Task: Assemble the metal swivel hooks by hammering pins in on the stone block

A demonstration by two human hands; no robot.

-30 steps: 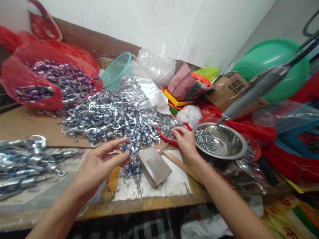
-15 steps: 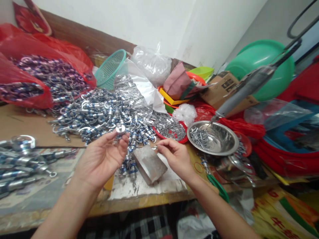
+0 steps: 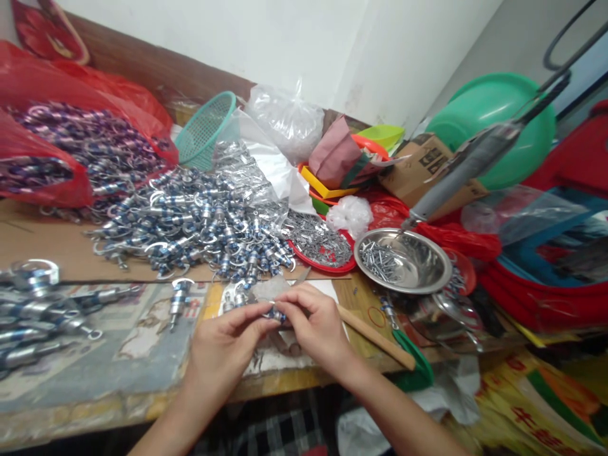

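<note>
My left hand and my right hand meet over the front of the bench, fingertips pinching a small silver-and-blue metal fitting between them. Fingers cover most of it. Just behind them a grey metal block sits on a white sheet, partly hidden. From beneath my right hand a wooden handle slants out; what it joins cannot be made out. A single hook fitting with a blue band lies on newspaper left of my hands. Behind is a large heap of similar hook fittings.
More fittings lie at the left front. A red bag holds purple-tinted ones. To the right are a red tray of small metal pieces, a steel bowl with pins, and a hanging grey tool. A green basket leans behind.
My hands were apart, the left holding up a round-ended metal part and the right beside the block. Now they have come together in front of the block; the wooden handle shows.
</note>
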